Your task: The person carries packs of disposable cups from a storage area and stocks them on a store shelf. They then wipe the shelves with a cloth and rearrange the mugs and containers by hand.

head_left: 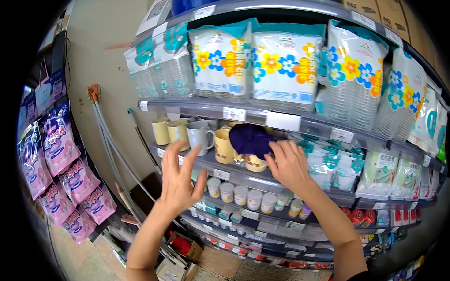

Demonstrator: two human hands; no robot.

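One hand on my remote feed, the right hand (289, 164), pinches the purple cloth (250, 140) over the yellow mugs (224, 149) near the shelf's (246, 179) front edge, while the left hand (180, 181) hangs spread before that edge's left end.

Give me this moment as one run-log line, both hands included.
left hand: open, empty | right hand: at purple cloth, grip unclear | purple cloth: partly hiding cream mugs on shelf

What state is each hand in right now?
Left hand: open, fingers spread, holding nothing.
Right hand: fingers curled at the edge of the purple cloth; grip cannot be told.
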